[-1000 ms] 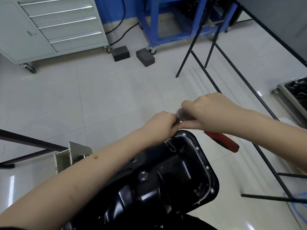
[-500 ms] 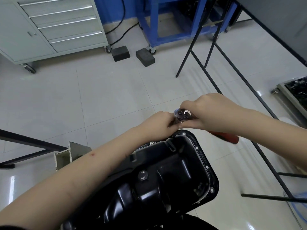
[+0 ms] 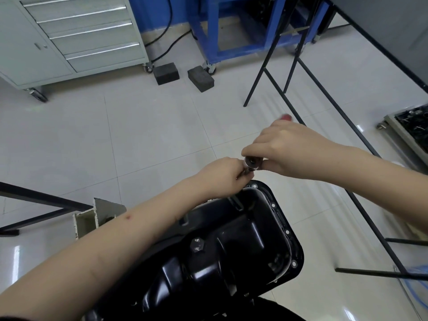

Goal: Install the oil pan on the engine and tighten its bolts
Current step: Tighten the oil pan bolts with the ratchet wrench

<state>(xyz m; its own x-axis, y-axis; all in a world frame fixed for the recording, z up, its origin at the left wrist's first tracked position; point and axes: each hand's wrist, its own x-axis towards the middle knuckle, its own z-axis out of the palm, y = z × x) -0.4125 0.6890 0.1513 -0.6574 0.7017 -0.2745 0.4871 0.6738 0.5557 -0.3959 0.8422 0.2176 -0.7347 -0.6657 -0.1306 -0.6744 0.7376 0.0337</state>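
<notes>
Black oil pan point(image 3: 236, 246) sits low center-right, glossy, w/ a drain plug point(image 3: 197, 245) on its side & bolt holes along the flange on the right edge. Both hands are working at the pan's far corner. Left hand point(image 3: 222, 174) reaches in from lower left, fingers curled & pinching the thin shaft under the ratchet head, just above the flange corner. Right hand point(image 3: 284, 149) comes in from the right, thumb & fingers closed around the ratchet point(image 3: 251, 163); the round metal head shows btwn the two hands, and the red tip of the handle pokes out past the knuckles at the top, blurred. Can't tell whether the socket is seated on a bolt; the hands cover that spot.

Around them: pale tiled floor, a grey drawer cabinet point(image 3: 69, 35) on casters top left, a blue cart frame point(image 3: 231, 31) top center, two dark blocks point(image 3: 183, 75) on the floor between them. A black metal frame point(image 3: 324, 100) runs diagonally down the right side. A cut piece of pale profile point(image 3: 97, 216) stands left of the forearm.
</notes>
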